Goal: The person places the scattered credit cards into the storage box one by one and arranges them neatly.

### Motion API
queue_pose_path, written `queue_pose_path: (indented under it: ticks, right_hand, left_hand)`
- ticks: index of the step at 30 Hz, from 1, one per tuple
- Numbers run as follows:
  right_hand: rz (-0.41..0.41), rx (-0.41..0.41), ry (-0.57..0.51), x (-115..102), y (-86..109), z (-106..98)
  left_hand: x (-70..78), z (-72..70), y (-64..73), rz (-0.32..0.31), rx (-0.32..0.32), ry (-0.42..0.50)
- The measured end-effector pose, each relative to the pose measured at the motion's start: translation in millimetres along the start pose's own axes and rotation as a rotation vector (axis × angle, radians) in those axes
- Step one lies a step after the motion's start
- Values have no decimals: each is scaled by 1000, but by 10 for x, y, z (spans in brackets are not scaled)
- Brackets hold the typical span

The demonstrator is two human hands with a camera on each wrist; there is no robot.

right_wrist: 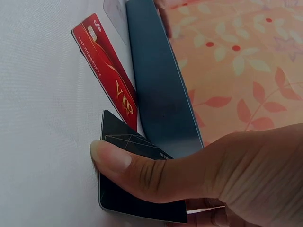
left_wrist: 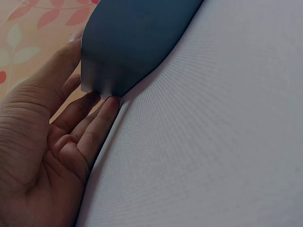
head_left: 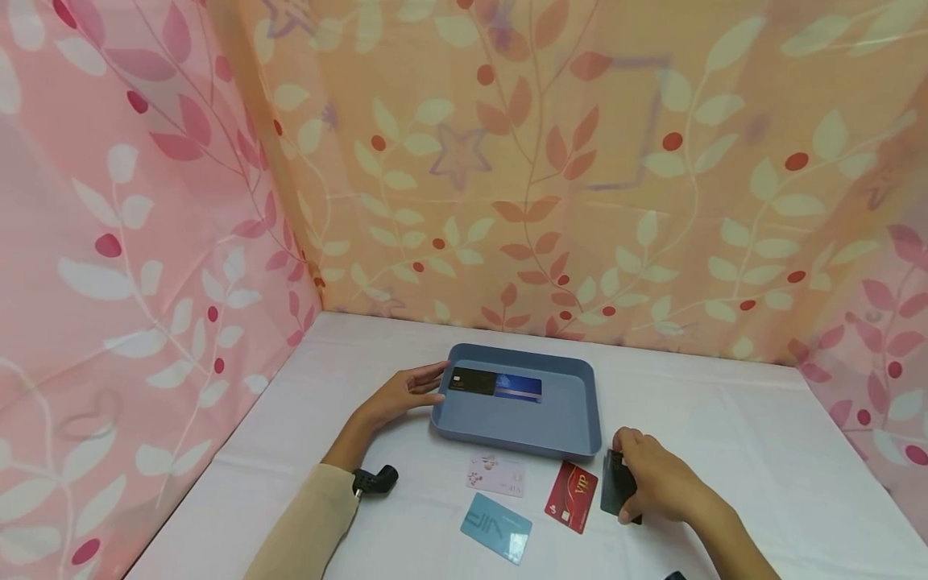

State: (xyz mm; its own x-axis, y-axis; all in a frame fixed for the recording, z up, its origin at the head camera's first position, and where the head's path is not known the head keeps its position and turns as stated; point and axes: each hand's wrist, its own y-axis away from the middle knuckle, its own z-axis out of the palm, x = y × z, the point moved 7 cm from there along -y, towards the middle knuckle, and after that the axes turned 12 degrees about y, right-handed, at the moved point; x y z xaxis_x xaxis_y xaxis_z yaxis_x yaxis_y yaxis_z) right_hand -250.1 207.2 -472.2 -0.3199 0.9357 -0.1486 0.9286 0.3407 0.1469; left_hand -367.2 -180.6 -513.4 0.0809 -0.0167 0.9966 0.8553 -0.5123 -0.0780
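Note:
My right hand (head_left: 658, 477) grips a black card (head_left: 615, 486) by its edges, just right of the red VIP card (head_left: 571, 496). In the right wrist view the thumb lies across the black card (right_wrist: 142, 201), whose near edge is tipped up; the other fingers are mostly hidden behind it. My left hand (head_left: 403, 395) touches the left end of a blue-grey tray (head_left: 522, 447), fingers fairly straight against its outer wall. Inside the tray, at the back left, a black-brown card (head_left: 471, 381) and a blue card (head_left: 519, 387) lie side by side.
In front of the tray a pale pink card (head_left: 496, 475) and a light blue card (head_left: 496, 528) lie flat on the white tablecloth (head_left: 406, 515). Floral cloth (head_left: 464, 225) hangs behind the table and on both sides. A black strap device (head_left: 375, 481) is on the left wrist.

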Motion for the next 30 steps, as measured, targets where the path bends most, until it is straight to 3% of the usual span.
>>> queue_pose_path:
  ticks: [18,30]
  right_hand:
    - [44,-39,-171,225,-99,56]
    - [-66,50,-285,378,-121,5]
  left_hand:
    - [-1,-9,-6,-17,4,-24]
    - [-2,-8,13,-7,-2,-35]
